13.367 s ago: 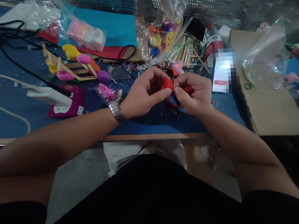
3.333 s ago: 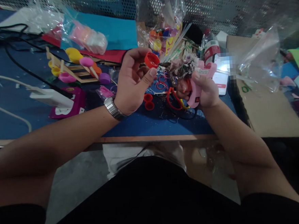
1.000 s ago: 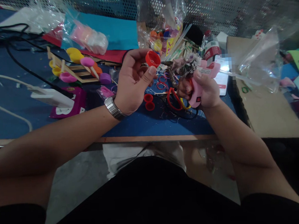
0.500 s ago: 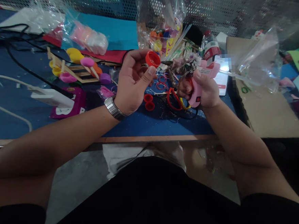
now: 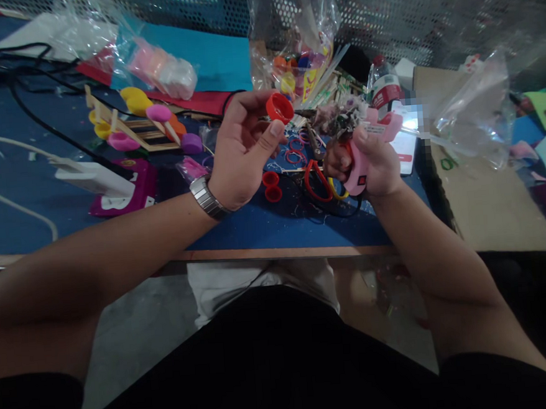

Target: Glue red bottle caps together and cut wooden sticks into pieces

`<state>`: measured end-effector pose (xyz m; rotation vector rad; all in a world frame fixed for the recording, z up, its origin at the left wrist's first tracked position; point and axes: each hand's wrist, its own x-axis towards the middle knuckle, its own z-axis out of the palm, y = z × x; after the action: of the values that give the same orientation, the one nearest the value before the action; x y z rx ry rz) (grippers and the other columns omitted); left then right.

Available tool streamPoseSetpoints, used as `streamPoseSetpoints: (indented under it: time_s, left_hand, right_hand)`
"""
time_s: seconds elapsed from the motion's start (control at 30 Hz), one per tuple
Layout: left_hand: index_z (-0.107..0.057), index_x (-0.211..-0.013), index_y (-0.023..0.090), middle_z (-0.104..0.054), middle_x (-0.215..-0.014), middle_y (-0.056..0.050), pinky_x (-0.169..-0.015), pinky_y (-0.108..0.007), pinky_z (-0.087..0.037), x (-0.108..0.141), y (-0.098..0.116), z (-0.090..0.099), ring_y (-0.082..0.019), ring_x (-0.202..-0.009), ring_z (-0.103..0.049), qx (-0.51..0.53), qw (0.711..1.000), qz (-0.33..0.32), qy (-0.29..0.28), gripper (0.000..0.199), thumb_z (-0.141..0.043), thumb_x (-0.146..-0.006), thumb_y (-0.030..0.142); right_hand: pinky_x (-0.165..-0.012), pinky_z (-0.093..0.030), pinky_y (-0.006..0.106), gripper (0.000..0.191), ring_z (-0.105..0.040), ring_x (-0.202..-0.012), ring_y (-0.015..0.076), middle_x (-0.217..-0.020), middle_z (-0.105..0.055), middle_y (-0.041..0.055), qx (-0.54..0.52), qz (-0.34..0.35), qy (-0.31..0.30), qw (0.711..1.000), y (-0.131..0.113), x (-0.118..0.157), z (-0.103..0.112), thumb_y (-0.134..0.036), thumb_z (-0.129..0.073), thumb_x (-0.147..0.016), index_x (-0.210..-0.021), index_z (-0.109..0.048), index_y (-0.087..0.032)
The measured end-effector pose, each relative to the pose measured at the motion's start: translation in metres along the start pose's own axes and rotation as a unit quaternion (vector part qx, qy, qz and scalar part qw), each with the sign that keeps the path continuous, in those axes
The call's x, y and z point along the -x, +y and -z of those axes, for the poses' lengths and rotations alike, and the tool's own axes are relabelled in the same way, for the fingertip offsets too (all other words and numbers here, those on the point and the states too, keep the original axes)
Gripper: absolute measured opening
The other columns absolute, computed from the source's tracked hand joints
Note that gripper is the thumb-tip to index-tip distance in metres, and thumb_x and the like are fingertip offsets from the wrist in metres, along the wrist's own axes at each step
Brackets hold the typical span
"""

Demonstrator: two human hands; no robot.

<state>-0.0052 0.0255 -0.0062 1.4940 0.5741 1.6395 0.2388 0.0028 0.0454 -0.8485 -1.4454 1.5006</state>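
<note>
Between thumb and fingers, my left hand (image 5: 245,150) pinches a small red bottle cap (image 5: 280,108), its hollow side facing up and towards me. My right hand (image 5: 377,163) is wrapped round a pink hot glue gun (image 5: 361,161). Its front is covered with a messy clump of glue strands (image 5: 342,117), and the nozzle points left at the cap. Whether nozzle and cap touch, I cannot tell. Below the left hand, two more red caps (image 5: 272,188) lie on the blue table. Red-handled scissors (image 5: 317,184) lie under the glue gun.
To the left stands a popsicle-stick model (image 5: 141,129) with coloured caps, near a purple power socket (image 5: 136,186) with a white plug. A red-labelled bottle (image 5: 384,87), a phone (image 5: 405,148) and cardboard (image 5: 482,190) are on the right. Plastic bags (image 5: 293,35) lie at the back.
Almost nothing differs. Both hands stay in place, with the red cap still held at the glue gun's tip.
</note>
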Motion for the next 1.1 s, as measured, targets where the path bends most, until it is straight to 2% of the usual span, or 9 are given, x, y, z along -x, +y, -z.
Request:
streamPoseSetpoints:
  time_s: [0.13,0.23,0.4,0.5,0.67,0.87,0.97,1.1]
  left_hand:
    - [-0.073,-0.13,0.047,-0.081,-0.122,0.001,-0.07,-0.04,-0.065,-0.001,-0.002,0.001,-0.021,-0.088,-0.075,0.024,1.0,-0.012,-0.014,0.046,-0.093,-0.09,0.059]
    - [-0.074,-0.131,0.044,-0.081,-0.121,0.001,-0.078,-0.038,-0.067,-0.002,-0.001,-0.001,-0.02,-0.093,-0.076,0.041,0.999,-0.021,-0.013,0.044,-0.09,-0.093,0.058]
    - [-0.076,-0.128,0.04,-0.081,-0.115,0.002,-0.076,-0.03,-0.064,-0.001,0.005,-0.005,-0.015,-0.088,-0.073,0.055,0.998,-0.007,0.002,0.04,-0.091,-0.094,0.054]
    - [-0.076,-0.129,0.041,-0.081,-0.117,0.002,-0.076,-0.031,-0.064,-0.001,0.004,-0.004,-0.016,-0.087,-0.071,0.066,0.998,-0.013,-0.012,0.04,-0.091,-0.094,0.053]
    - [-0.077,-0.13,0.042,-0.082,-0.119,0.001,-0.078,-0.033,-0.065,-0.004,-0.003,0.0,-0.017,-0.088,-0.069,0.077,0.996,-0.022,-0.029,0.039,-0.091,-0.095,0.052]
    - [-0.079,-0.131,0.039,-0.08,-0.119,0.0,-0.078,-0.031,-0.064,0.0,0.007,-0.004,-0.015,-0.09,-0.073,0.086,0.996,-0.025,-0.027,0.033,-0.089,-0.099,0.043]
    - [-0.078,-0.129,0.036,-0.081,-0.118,-0.001,-0.073,-0.029,-0.061,0.002,0.011,-0.006,-0.015,-0.087,-0.073,0.075,0.997,-0.007,-0.013,0.033,-0.089,-0.099,0.045]
    - [-0.079,-0.132,0.039,-0.081,-0.117,0.001,-0.063,-0.024,-0.055,0.002,0.009,-0.005,-0.012,-0.083,-0.074,0.081,0.996,-0.022,-0.033,0.032,-0.087,-0.101,0.043]
  right_hand:
    - [-0.055,-0.058,0.041,0.073,-0.053,-0.064,0.0187,-0.068,-0.043,-0.0003,0.019,-0.014,0.012,1.0,-0.001,0.0,0.0,-0.091,-0.086,-0.07,-0.068,-0.049,-0.029]
    - [-0.053,-0.056,0.04,0.076,-0.051,-0.064,0.0183,-0.068,-0.042,-0.0004,0.026,-0.016,0.018,0.999,-0.002,0.0,-0.001,-0.095,-0.084,-0.07,-0.068,-0.046,-0.029]
    - [-0.053,-0.052,0.038,0.068,-0.043,-0.059,0.014,-0.068,-0.042,-0.0012,0.002,0.004,-0.012,1.0,0.0,-0.001,0.001,-0.084,-0.086,-0.077,-0.068,-0.047,-0.028]
    - [-0.054,-0.053,0.04,0.065,-0.046,-0.061,0.0161,-0.07,-0.044,0.0,-0.006,0.007,-0.015,1.0,0.001,-0.001,0.003,-0.081,-0.086,-0.078,-0.069,-0.05,-0.028]
    - [-0.057,-0.056,0.044,0.068,-0.055,-0.068,0.0216,-0.07,-0.045,0.0017,0.011,-0.009,0.004,1.0,0.002,-0.002,0.005,-0.088,-0.086,-0.073,-0.07,-0.052,-0.029]
    - [-0.056,-0.054,0.043,0.072,-0.051,-0.065,0.0199,-0.07,-0.044,0.001,0.01,-0.006,0.004,1.0,0.001,-0.001,0.004,-0.09,-0.087,-0.072,-0.07,-0.049,-0.029]
    - [-0.055,-0.052,0.041,0.067,-0.045,-0.06,0.0163,-0.069,-0.043,-0.0007,-0.011,0.007,-0.013,1.0,0.001,-0.001,0.003,-0.084,-0.088,-0.078,-0.07,-0.051,-0.028]
    - [-0.052,-0.047,0.038,0.06,-0.042,-0.056,0.0139,-0.066,-0.043,-0.0016,-0.04,0.024,-0.033,0.998,0.0,-0.001,0.0,-0.075,-0.087,-0.083,-0.067,-0.054,-0.028]
